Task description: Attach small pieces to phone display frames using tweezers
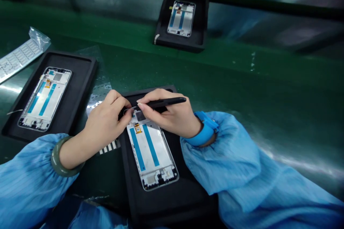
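Observation:
A silver phone frame (151, 150) with two blue strips and a small orange flex connector lies in a black tray (161, 207) in front of me. At its top left corner my left hand (110, 116) is closed, thumb and forefinger together; what they pinch, if anything, is hidden. My right hand (172, 112) grips slim black tweezers (168, 102) like a pen above the frame's top edge. The tweezers' tip points left, close to my left thumb. A thin pale line shows between the fingertips, too small to name.
To the left, a second black tray (80, 89) holds a similar phone frame (45, 98). Another tray (181, 44) with a frame sits at the back. A plastic-wrapped strip of parts (21, 57) lies far left. Clear film (100, 91) lies between the trays on the green table (228, 89).

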`<control>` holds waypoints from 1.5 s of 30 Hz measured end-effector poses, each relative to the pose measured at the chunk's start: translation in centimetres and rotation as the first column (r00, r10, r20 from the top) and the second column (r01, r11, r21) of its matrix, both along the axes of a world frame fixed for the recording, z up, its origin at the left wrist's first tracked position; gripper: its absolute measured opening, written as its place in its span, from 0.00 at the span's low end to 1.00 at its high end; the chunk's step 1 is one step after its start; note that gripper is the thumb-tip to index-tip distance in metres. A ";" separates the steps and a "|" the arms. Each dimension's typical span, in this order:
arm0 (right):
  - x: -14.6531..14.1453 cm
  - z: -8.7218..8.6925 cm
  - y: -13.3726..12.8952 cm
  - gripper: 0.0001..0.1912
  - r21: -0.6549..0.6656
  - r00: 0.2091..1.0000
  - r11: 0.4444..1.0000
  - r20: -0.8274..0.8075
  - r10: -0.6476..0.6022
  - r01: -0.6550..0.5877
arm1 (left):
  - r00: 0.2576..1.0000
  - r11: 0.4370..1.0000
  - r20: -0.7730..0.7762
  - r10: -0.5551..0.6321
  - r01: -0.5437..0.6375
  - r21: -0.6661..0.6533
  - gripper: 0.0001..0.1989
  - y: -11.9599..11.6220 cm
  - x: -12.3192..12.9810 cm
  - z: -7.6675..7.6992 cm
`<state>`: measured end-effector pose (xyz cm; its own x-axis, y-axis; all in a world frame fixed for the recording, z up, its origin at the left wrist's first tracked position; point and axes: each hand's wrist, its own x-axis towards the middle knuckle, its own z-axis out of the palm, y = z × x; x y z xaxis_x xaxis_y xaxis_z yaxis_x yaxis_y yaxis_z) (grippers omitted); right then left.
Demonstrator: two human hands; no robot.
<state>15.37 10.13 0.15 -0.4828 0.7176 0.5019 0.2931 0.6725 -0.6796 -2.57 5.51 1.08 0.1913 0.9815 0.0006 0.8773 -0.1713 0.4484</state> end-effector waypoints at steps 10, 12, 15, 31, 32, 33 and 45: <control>-0.1 -0.1 0.3 0.02 0.002 0.992 0.993 -0.050 -0.117 0.118 | 0.999 0.997 0.028 0.028 -0.029 0.067 0.09 0.6 0.3 -0.4; -0.1 -0.1 0.4 0.02 -0.014 0.992 0.993 -0.042 -0.121 0.121 | 0.998 1.000 0.055 -0.015 0.014 0.028 0.09 0.6 -0.1 -0.2; -0.1 -0.1 0.6 0.01 -0.051 0.997 0.996 -0.005 -0.076 0.076 | 0.994 0.995 0.073 -0.086 0.090 -0.045 0.08 0.4 -0.7 0.1; -0.4 -0.3 0.6 0.01 -0.028 1.000 1.000 0.017 -0.014 0.015 | 0.993 0.991 -0.010 -0.120 0.119 -0.059 0.11 0.3 -0.9 -0.2; -0.4 -0.3 0.7 0.01 -0.055 1.000 0.998 0.010 -0.029 0.030 | 0.993 0.991 -0.009 -0.118 0.117 -0.063 0.12 0.3 -0.9 -0.2; -0.3 -0.2 0.7 0.01 -0.087 0.999 0.995 0.004 -0.044 0.045 | 0.993 0.991 -0.008 -0.115 0.114 -0.068 0.12 0.3 -0.9 -0.2; -0.2 -0.4 1.0 0.01 -0.020 0.999 1.000 0.037 0.003 -0.002 | 0.995 0.993 0.001 -0.095 0.095 -0.069 0.11 0.4 -0.7 -0.4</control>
